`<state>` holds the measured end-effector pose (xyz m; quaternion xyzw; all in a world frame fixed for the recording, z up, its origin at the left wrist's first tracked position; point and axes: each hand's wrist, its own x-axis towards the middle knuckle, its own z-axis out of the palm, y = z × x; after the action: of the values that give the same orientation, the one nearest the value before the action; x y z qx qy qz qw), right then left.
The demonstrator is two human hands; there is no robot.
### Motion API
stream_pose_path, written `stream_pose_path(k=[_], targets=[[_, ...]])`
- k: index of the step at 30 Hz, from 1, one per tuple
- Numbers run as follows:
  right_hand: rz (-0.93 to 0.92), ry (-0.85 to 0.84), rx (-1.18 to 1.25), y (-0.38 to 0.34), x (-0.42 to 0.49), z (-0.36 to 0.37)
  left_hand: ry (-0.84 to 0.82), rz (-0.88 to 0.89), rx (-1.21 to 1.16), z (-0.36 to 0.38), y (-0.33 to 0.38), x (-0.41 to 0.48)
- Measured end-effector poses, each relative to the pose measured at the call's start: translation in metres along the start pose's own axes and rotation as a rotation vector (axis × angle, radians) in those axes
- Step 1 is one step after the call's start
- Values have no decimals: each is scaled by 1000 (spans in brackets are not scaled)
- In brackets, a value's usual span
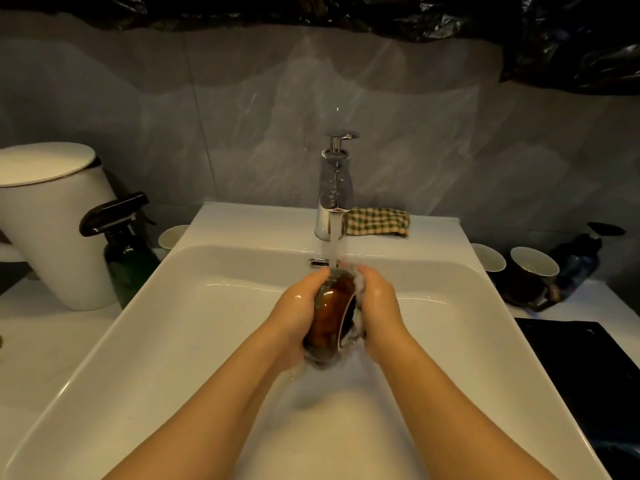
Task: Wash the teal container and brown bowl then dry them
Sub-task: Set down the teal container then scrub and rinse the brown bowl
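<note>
The brown bowl is tipped on its side over the white sink, its mouth facing right, under the water running from the chrome tap. My left hand grips the bowl's outer wall and base. My right hand is curled over the rim at the mouth, with foam along its fingers. A checked cloth lies on the ledge to the right of the tap. No teal container shows in this view.
A dark spray bottle and a white lidded bin stand left of the sink. White cups and a dark bottle sit on the right counter, above a black mat.
</note>
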<state>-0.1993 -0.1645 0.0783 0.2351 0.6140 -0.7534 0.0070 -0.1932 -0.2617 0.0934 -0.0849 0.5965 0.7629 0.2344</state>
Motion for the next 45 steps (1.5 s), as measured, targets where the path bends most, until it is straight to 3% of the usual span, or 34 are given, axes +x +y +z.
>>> stream_pose_path(k=[1, 2, 4, 7, 9, 11, 13, 16, 19, 23, 25, 28, 31, 34, 36, 38, 41, 45], targets=[[105, 5, 23, 5, -2, 3, 27, 14, -66, -2, 1, 1], [90, 4, -6, 13, -4, 7, 49, 27, -151, -4, 2, 3], [-158, 28, -98, 30, -15, 22, 96, 42, -307, -8, 4, 7], [-509, -68, -300, 40, -33, 35, 141, 71, -368, -9, 4, 6], [-762, -19, -519, 35, -34, 37, 79, 105, -252, -8, 0, 0], [-862, 35, -578, 30, -30, 32, 16, 105, -101, -7, -4, -2], [-712, 6, -440, 20, -24, 23, -41, 49, -1, -5, -3, -2], [-283, 4, -125, -5, -14, 12, -79, 11, 94, -8, 3, -2], [132, -67, 134, -9, -13, 5, -72, 2, 23, -17, 8, -2], [220, -178, 325, 11, -7, 1, -143, -16, -292, -27, 9, 10], [285, -189, 413, 14, -4, 0, -95, -44, -383, -30, 8, 16], [278, -257, 427, 8, -7, -5, 57, -97, -386, -33, 3, 24], [195, -258, 370, -1, -12, -9, 196, -98, -228, -31, -4, 28], [-13, -80, 189, -3, -15, -7, 14, -167, -23, -19, -6, 20], [-190, 21, -136, 2, -20, -2, -104, -256, -94, -16, -7, 14], [-265, 0, -332, 7, -25, 4, -160, -344, -229, -16, -10, 13], [-290, -35, -303, 6, -28, 9, -197, -379, -357, -21, -10, 15], [-518, 276, -373, 0, -23, 2, -239, -368, -355, -21, -10, 15]])
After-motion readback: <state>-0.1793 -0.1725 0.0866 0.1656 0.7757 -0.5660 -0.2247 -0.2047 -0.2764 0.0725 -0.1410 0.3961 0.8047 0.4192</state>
